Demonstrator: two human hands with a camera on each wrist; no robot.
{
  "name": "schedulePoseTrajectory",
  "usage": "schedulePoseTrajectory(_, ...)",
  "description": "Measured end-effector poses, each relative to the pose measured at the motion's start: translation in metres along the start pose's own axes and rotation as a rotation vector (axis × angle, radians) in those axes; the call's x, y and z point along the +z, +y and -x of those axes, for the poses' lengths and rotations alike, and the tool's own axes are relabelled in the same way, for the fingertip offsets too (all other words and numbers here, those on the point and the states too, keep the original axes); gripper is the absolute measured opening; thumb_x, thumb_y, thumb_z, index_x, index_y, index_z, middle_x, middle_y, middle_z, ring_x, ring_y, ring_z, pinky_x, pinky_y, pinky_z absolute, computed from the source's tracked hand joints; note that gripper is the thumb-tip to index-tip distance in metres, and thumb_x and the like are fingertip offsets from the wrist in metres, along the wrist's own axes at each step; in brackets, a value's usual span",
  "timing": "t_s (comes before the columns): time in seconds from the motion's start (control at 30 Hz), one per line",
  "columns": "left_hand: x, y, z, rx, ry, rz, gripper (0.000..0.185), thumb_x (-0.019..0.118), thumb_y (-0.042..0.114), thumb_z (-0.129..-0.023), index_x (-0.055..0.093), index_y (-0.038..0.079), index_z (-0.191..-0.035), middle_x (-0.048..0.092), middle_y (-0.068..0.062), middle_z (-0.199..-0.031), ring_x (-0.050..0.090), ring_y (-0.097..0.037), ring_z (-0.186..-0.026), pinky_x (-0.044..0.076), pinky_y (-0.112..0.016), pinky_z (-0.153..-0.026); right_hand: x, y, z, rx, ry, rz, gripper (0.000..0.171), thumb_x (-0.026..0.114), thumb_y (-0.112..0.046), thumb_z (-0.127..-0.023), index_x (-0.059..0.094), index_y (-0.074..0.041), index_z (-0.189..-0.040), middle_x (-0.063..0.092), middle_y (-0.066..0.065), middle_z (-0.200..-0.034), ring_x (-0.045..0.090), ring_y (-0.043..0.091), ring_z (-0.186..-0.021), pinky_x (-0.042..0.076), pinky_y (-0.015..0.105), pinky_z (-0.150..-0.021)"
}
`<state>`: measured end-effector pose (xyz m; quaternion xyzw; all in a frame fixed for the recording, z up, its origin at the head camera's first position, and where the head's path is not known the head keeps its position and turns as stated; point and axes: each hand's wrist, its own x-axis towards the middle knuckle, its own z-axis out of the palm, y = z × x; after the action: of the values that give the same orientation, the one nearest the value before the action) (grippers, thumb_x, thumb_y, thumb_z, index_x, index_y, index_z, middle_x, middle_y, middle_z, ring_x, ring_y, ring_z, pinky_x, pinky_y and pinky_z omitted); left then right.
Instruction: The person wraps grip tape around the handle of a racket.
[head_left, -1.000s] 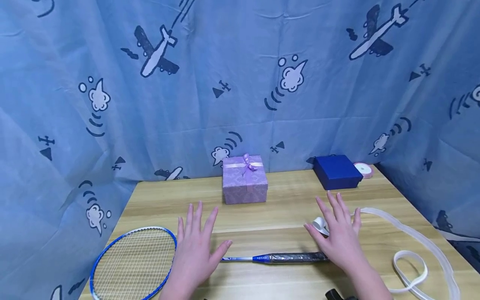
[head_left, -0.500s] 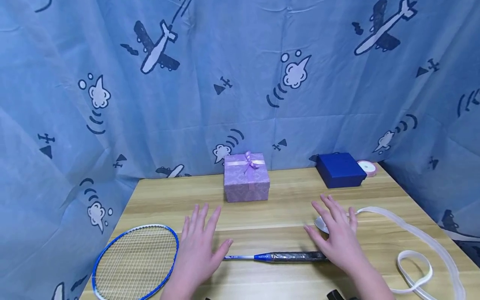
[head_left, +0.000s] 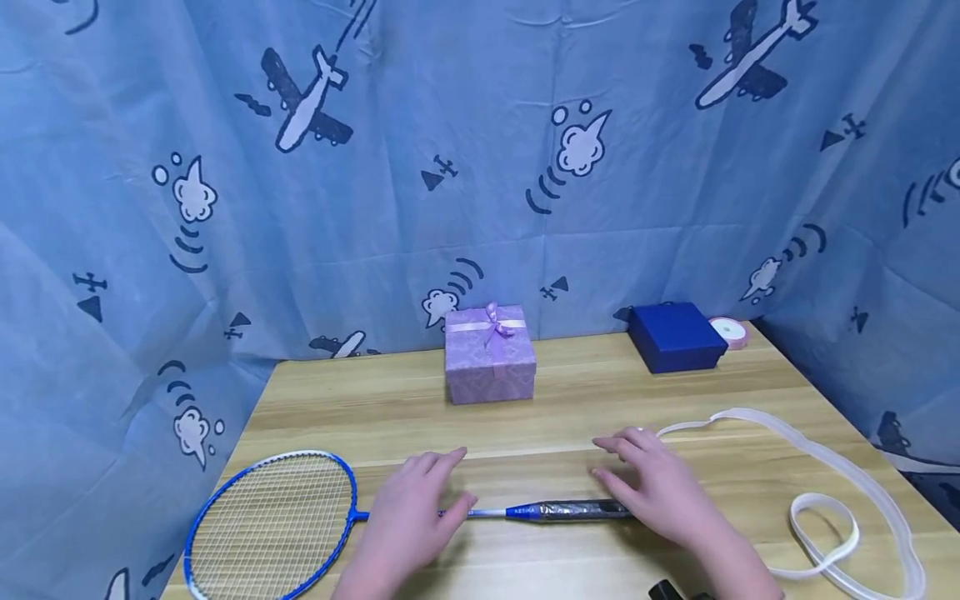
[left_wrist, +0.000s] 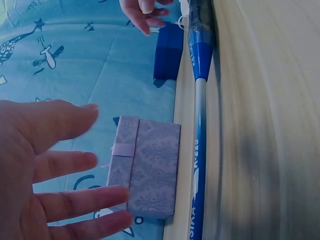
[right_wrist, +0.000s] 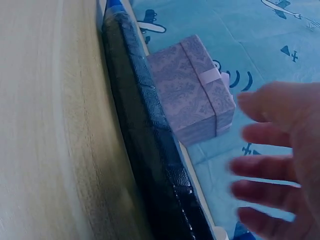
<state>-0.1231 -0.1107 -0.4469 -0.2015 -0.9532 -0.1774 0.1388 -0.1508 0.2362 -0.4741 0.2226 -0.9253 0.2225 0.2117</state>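
A blue-framed badminton racket (head_left: 270, 525) lies flat on the wooden table (head_left: 570, 425), head to the left. Its dark wrapped handle (head_left: 573, 510) points right. My left hand (head_left: 416, 508) hovers over the thin shaft (head_left: 487, 513) with fingers relaxed and holds nothing. My right hand (head_left: 648, 479) hovers over the handle's end, fingers spread, also holding nothing. In the left wrist view the left hand's fingers (left_wrist: 65, 165) are straight beside the shaft (left_wrist: 199, 150). The right wrist view has the right hand's fingers (right_wrist: 270, 165) apart from the handle (right_wrist: 150, 150).
A lilac gift box with a bow (head_left: 490, 354) stands at the table's back centre. At the back right stand a dark blue box (head_left: 675, 336) and a pink ribbon roll (head_left: 729, 332). A long white strip (head_left: 825, 500) loops across the right side. Blue patterned cloth (head_left: 375, 208) surrounds the table.
Both hands have come down and toward me, from raised with spread fingers to low over the racket. The right hand now covers the small white roll seen earlier.
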Motion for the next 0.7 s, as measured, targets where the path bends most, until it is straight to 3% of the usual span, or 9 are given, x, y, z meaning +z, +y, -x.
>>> schedulePoseTrajectory(0.07,0.001,0.0,0.0,0.007,-0.032,0.007,0.051,0.076,0.041,-0.092,0.066,0.019,-0.137,0.072,0.002,-0.117,0.066,-0.019,-0.106,0.059,-0.042,-0.087,0.0,-0.003,0.001,-0.007,-0.061,-0.019,0.034,0.086,-0.023,-0.084,0.075,-0.017,-0.115,0.066,-0.011,-0.097,0.059,0.006,-0.088,0.055,0.031,-0.072)
schedulePoseTrajectory(0.2,0.004,-0.002,-0.001,0.001,-0.106,0.03,0.044,0.076,0.04,-0.092,0.069,0.022,-0.132,0.072,0.003,-0.12,0.067,-0.019,-0.108,0.059,-0.043,-0.088,0.0,-0.006,0.003,-0.012,-0.15,-0.082,0.03,0.085,-0.027,-0.085,0.075,-0.019,-0.112,0.063,-0.015,-0.092,0.058,0.002,-0.083,0.053,0.027,-0.071)
schedulePoseTrajectory(0.27,0.006,-0.004,-0.001,-0.01,-0.137,0.052,0.041,0.077,0.039,-0.092,0.071,0.024,-0.129,0.072,0.004,-0.121,0.066,-0.019,-0.109,0.059,-0.044,-0.089,0.001,-0.006,0.003,-0.028,-0.166,-0.107,0.03,0.086,-0.028,-0.085,0.074,-0.02,-0.111,0.062,-0.015,-0.091,0.057,0.002,-0.082,0.052,0.026,-0.07)
schedulePoseTrajectory(0.47,0.012,-0.008,0.001,-0.001,-0.195,0.081,0.031,0.08,0.033,-0.09,0.073,0.025,-0.118,0.07,0.007,-0.102,0.063,-0.01,-0.094,0.056,-0.035,-0.077,0.005,-0.003,0.006,-0.099,-0.222,-0.174,0.031,0.087,-0.036,-0.083,0.073,-0.023,-0.108,0.06,-0.016,-0.094,0.055,0.002,-0.084,0.05,0.025,-0.071)
schedulePoseTrajectory(0.7,0.017,-0.009,0.003,0.02,-0.246,0.063,0.019,0.08,0.028,-0.089,0.074,0.026,-0.108,0.07,0.01,-0.103,0.064,-0.011,-0.096,0.057,-0.036,-0.08,0.012,-0.001,0.01,-0.158,-0.225,-0.135,0.032,0.092,-0.038,-0.075,0.072,-0.032,-0.1,0.057,-0.021,-0.093,0.052,0.002,-0.087,0.046,0.025,-0.069)
